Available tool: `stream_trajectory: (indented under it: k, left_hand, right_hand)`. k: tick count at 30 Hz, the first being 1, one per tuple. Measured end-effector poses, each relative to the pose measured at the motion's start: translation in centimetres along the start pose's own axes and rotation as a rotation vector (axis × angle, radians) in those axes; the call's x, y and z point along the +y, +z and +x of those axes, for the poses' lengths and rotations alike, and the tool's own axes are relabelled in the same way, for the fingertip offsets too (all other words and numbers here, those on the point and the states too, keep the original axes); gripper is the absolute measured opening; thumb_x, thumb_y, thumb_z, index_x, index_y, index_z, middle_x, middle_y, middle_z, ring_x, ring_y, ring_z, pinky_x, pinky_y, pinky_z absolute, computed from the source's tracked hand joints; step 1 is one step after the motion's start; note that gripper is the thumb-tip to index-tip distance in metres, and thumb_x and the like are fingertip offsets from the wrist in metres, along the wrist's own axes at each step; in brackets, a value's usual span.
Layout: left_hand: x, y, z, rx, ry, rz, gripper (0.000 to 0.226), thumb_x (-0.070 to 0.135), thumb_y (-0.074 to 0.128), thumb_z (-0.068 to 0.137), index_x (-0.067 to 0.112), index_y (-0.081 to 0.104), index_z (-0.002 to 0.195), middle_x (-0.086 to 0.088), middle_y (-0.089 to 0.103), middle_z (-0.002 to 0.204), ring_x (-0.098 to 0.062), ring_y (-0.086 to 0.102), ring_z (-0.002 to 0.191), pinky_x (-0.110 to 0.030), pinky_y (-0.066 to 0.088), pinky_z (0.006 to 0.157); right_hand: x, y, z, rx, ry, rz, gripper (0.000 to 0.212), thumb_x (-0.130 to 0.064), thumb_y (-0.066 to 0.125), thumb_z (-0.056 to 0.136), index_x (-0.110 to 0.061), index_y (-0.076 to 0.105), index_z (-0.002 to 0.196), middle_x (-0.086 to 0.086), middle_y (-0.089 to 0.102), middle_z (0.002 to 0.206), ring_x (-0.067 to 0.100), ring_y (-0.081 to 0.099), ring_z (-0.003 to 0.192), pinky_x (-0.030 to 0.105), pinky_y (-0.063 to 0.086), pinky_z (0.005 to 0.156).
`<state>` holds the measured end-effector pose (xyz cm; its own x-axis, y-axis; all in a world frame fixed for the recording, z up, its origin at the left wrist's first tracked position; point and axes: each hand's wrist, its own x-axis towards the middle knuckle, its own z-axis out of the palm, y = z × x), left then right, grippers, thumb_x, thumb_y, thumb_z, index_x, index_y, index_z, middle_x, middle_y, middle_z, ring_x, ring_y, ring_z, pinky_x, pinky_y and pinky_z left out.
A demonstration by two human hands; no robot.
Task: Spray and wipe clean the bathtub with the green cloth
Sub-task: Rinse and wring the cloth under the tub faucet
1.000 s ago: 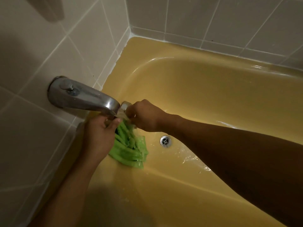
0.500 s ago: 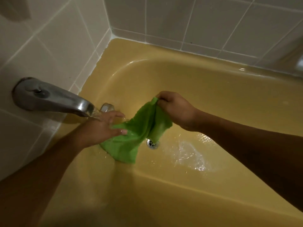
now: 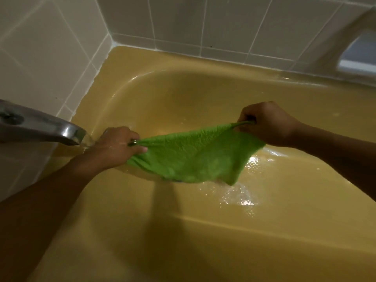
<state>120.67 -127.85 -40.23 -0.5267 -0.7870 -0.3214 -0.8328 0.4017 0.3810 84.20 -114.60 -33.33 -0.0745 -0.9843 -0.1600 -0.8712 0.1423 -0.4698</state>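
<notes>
Head view: spout (image 3: 50,129) at the left edge, over the end of the bathtub (image 3: 183,58).
Left hand (image 3: 118,147): just right of the spout, fingers (image 3: 141,149) pinching one cloth corner.
Green cloth (image 3: 193,157): taut between both hands, long axis running away from the spout, above the wet tub floor.
Right hand (image 3: 266,124): farthest from the spout, fingers clenched on the opposite corner.

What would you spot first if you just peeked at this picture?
The bright green cloth, stretched out in the middle between the left hand and the right hand, each pinching a corner. It hangs over a yellow bathtub with shiny water on its floor. At the left edge, a silver tap sticks out from the tiled wall.
</notes>
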Motion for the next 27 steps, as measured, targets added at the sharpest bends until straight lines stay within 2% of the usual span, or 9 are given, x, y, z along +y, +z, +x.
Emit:
stream_trajectory:
  k: [4,6,8,11,16,19,23,25,27]
  left_hand:
    - [-0.8,0.6,-0.8,0.049,0.054,-0.129,0.026,0.061,0.084,0.073,0.040,0.068,0.076,-0.004,0.052,0.088,-0.021,0.053,0.084,-0.036,0.045,0.081]
    - [-1.1,0.6,-1.1,0.050,0.064,-0.224,0.051,0.067,0.083,0.069,0.018,0.073,0.070,-0.016,0.057,0.078,-0.023,0.054,0.071,-0.030,0.043,0.065]
    - [-1.0,0.8,-1.6,0.050,0.031,-0.355,0.050,0.049,0.088,0.074,0.002,0.071,0.072,-0.025,0.057,0.080,-0.027,0.056,0.065,-0.029,0.043,0.059]
    - [-0.7,0.9,-2.3,0.027,-0.036,-0.437,0.023,0.011,0.083,0.083,0.015,0.072,0.063,-0.003,0.063,0.065,-0.006,0.059,0.055,-0.017,0.044,0.051]
    - [-0.5,0.3,-2.9,0.013,-0.105,-0.630,0.013,0.008,0.079,0.086,0.013,0.078,0.074,-0.009,0.077,0.076,-0.013,0.072,0.059,-0.022,0.057,0.055]
    - [0.2,0.6,-3.1,0.042,-0.112,-0.699,0.026,0.001,0.074,0.089,0.019,0.078,0.070,0.005,0.074,0.064,-0.003,0.068,0.055,-0.014,0.052,0.050]
    - [0.2,0.8,-2.8,0.196,-0.104,-0.612,0.021,0.032,0.082,0.084,0.021,0.078,0.066,-0.003,0.071,0.079,-0.020,0.069,0.073,-0.028,0.057,0.063]
    - [-0.3,0.9,-2.8,0.200,-0.114,-0.390,0.064,0.067,0.081,0.073,0.003,0.071,0.069,-0.022,0.066,0.088,-0.036,0.064,0.078,-0.046,0.055,0.074]
    - [-0.2,0.9,-3.0,0.228,-0.135,-0.325,0.082,0.075,0.077,0.071,-0.006,0.065,0.069,-0.020,0.061,0.077,-0.032,0.061,0.067,-0.047,0.053,0.069]
  right_hand:
    - [1.8,0.6,-0.7,0.017,-0.035,-0.073,0.023,-0.024,0.079,0.089,-0.010,0.064,0.080,-0.003,0.056,0.076,0.004,0.048,0.067,0.010,0.035,0.057]
    - [2.2,0.8,-1.0,0.009,-0.026,-0.045,0.019,-0.026,0.077,0.090,-0.011,0.066,0.085,0.000,0.060,0.081,0.003,0.051,0.070,0.009,0.035,0.057]
    - [2.4,1.0,-1.2,0.002,0.020,0.011,0.016,-0.028,0.075,0.091,-0.015,0.067,0.088,0.000,0.064,0.083,0.006,0.056,0.071,0.020,0.042,0.058]
    - [2.4,1.0,-0.8,0.036,0.039,0.050,0.014,-0.029,0.073,0.093,-0.019,0.066,0.088,-0.004,0.063,0.080,0.012,0.055,0.071,0.025,0.041,0.058]
    - [1.9,0.2,0.2,0.129,0.067,0.216,0.010,-0.026,0.070,0.096,-0.016,0.071,0.095,0.010,0.067,0.088,0.020,0.057,0.078,0.033,0.046,0.067]
    - [2.4,-0.2,0.4,0.116,0.080,0.238,0.015,-0.028,0.069,0.096,-0.015,0.074,0.100,0.012,0.070,0.092,0.019,0.060,0.080,0.030,0.047,0.068]
    - [3.2,0.0,0.2,0.081,0.165,0.229,0.028,-0.031,0.066,0.099,-0.007,0.074,0.086,0.003,0.060,0.067,0.014,0.050,0.058,0.025,0.038,0.055]
    - [3.6,0.4,0.1,0.067,0.220,0.202,0.043,-0.035,0.066,0.099,-0.003,0.063,0.071,0.003,0.046,0.057,0.016,0.040,0.051,0.026,0.031,0.052]
    - [3.9,0.9,0.0,0.061,0.259,0.185,0.052,-0.039,0.066,0.098,-0.002,0.055,0.064,0.004,0.040,0.056,0.017,0.037,0.051,0.027,0.027,0.051]
